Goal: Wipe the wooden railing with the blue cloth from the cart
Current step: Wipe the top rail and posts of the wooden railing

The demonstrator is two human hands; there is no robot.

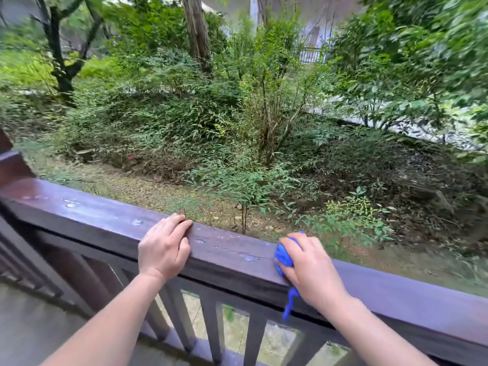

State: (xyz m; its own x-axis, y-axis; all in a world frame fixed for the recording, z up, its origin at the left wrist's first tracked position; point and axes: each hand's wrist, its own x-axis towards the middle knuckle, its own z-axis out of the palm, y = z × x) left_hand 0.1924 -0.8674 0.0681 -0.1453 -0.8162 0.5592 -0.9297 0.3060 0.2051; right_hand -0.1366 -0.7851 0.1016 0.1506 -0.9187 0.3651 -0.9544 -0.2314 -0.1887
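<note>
A dark brown wooden railing (92,215) runs from the left edge down to the lower right. Its top rail shows pale wet spots and water drops between my hands. My left hand (163,247) rests on the top rail with fingers curled over the far edge. Further right, my right hand (311,268) presses a bunched blue cloth (284,256) onto the rail top. A strip of the cloth hangs down over the rail's near face. The cart is out of view.
Vertical balusters (211,328) stand under the rail. A thicker post (8,165) rises at the far left. A grey floor (31,326) lies at the lower left. Beyond the railing are shrubs, trees and leaf-strewn ground.
</note>
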